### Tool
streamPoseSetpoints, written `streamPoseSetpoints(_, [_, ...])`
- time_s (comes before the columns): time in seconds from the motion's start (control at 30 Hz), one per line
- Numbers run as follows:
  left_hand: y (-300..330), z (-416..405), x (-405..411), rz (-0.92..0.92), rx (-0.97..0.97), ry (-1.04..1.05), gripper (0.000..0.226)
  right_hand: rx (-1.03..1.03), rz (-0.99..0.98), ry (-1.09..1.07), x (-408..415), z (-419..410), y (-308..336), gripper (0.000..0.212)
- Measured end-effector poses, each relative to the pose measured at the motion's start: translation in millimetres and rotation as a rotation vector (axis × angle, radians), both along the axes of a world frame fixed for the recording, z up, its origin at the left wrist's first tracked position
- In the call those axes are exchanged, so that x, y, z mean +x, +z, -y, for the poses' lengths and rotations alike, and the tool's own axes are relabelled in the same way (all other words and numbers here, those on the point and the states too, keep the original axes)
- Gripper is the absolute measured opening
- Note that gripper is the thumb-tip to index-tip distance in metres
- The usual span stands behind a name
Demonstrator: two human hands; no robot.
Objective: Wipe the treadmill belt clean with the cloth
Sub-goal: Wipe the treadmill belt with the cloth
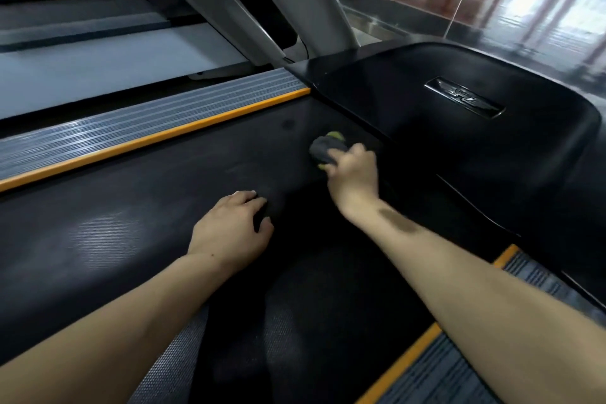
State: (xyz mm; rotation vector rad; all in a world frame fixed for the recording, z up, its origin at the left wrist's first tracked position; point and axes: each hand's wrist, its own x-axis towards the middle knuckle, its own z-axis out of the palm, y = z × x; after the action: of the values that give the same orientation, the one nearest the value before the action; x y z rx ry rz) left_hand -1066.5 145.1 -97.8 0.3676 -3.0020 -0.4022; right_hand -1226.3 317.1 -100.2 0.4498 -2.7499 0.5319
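pressing cloth (328, 148) onto belt (164, 207)

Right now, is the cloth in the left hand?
No, the right hand grips the cloth near the motor cover, while the left hand rests bare on the belt.

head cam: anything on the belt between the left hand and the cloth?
Nothing. In the head view, only bare dark belt lies between the left hand, resting on the belt, and the grey-and-yellow cloth gripped in the right hand near the motor cover.
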Motion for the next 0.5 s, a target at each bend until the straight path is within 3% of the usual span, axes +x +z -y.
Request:
streamPoseSetpoints(0.17, [1.5,0.8,1.6,-0.001,-0.021,0.011,0.05,0.048,-0.024,0.395,35.7,3.5,-3.2,0.022])
streamPoseSetpoints(0.27, [-0.2,-2.2,3.3,0.017,-0.017,0.016,0.051,0.064,-0.117,0.152,-21.3,-31.5,-2.7,0.023])
streamPoseSetpoints(0.37, [4.5,-4.2,3.4,0.038,-0.029,0.019,0.052,0.091,-0.014,-0.085,-55.7,-57.8,3.2,0.029])
streamPoseSetpoints(0.5, [10.5,-4.6,2.8,0.069,-0.033,0.02,0.052,0.031,0.018,-0.105,-26.1,-33.3,0.2,0.027])
